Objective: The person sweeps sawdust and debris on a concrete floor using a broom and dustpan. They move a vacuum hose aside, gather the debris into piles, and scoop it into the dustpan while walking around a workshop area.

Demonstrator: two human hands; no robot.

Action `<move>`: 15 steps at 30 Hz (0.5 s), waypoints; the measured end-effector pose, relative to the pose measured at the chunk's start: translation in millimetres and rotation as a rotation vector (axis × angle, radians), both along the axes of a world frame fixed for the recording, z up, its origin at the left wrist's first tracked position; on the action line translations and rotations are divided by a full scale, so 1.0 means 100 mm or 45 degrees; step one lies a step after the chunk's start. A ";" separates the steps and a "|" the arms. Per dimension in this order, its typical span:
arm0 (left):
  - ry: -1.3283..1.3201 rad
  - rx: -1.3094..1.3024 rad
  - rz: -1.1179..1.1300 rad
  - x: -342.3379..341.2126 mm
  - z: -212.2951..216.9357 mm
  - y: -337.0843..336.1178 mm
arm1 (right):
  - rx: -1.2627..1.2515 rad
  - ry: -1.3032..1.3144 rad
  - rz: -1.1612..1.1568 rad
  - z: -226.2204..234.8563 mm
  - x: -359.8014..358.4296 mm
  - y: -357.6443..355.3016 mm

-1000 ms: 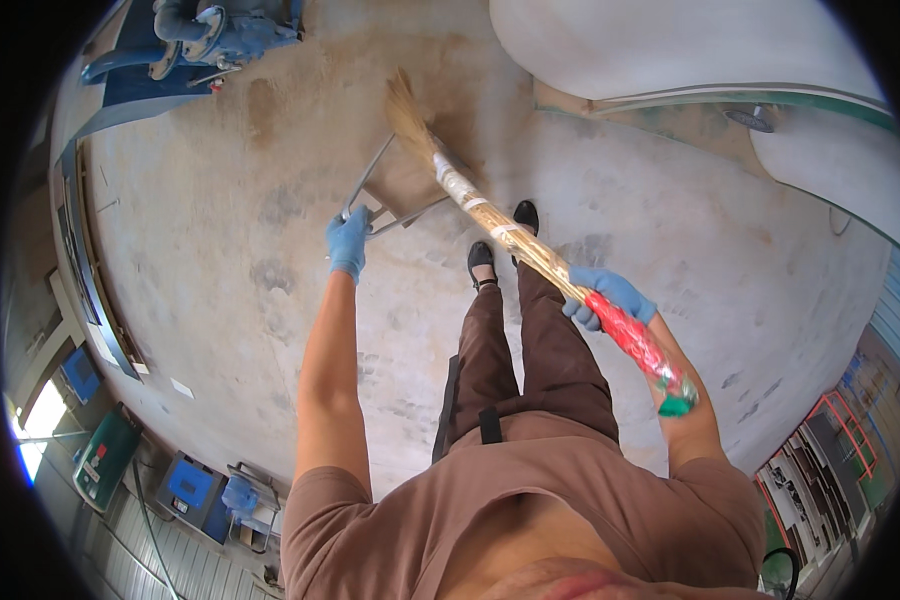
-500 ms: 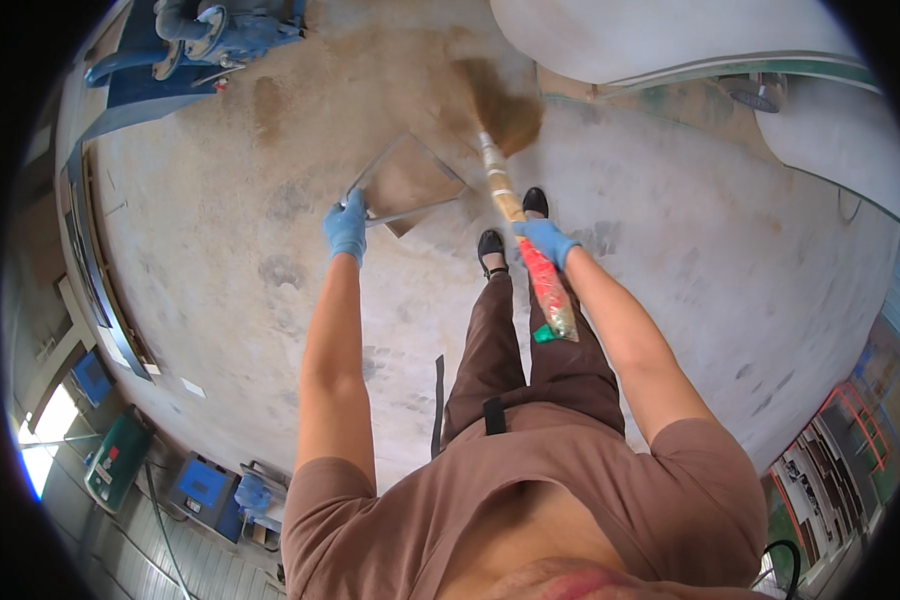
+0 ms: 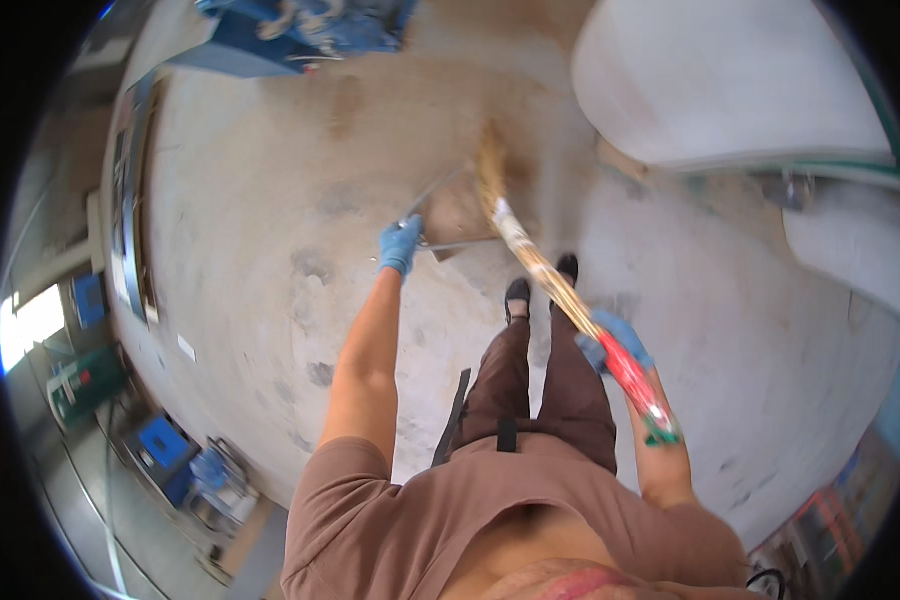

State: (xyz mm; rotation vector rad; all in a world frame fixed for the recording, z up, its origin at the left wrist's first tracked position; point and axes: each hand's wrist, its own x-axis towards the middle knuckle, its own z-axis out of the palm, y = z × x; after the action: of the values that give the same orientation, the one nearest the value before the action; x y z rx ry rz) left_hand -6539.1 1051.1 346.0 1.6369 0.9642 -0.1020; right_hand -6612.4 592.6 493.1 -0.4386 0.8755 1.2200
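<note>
The long, thin broom is gripped tight by the right hand in a blue rubber glove, just above the shiny red wrap on its stick. The handle of a flat metal dustpan is held shut in the gloved left hand. Farther out, the yellow straw bristles are pressed against the dustpan on the rough grey concrete floor.
</note>
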 end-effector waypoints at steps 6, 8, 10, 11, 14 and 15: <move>-0.130 -0.054 0.196 -0.44 0.64 0.29 | -0.014 0.157 -0.008 0.44 0.05 -0.44; -0.155 -0.080 0.303 -0.71 0.90 0.37 | 0.135 0.258 -0.023 0.40 0.14 -0.46; -0.219 -0.117 0.432 -1.02 1.14 0.41 | 0.044 0.240 0.097 0.31 0.27 -0.44; -0.244 -0.142 0.499 -1.22 1.21 0.38 | 0.026 0.267 0.155 0.23 0.32 -0.42; -0.316 -0.228 0.704 -1.78 1.45 0.25 | -0.185 0.120 0.353 0.05 0.56 -0.34; -0.334 -0.240 0.751 -1.99 1.50 0.16 | -0.223 0.090 0.403 -0.01 0.62 -0.33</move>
State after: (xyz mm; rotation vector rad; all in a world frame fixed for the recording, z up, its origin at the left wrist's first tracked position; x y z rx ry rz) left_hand -6737.7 1066.6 496.4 1.1089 1.1535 0.4015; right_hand -6550.0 560.0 492.5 -0.6984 1.0039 1.4599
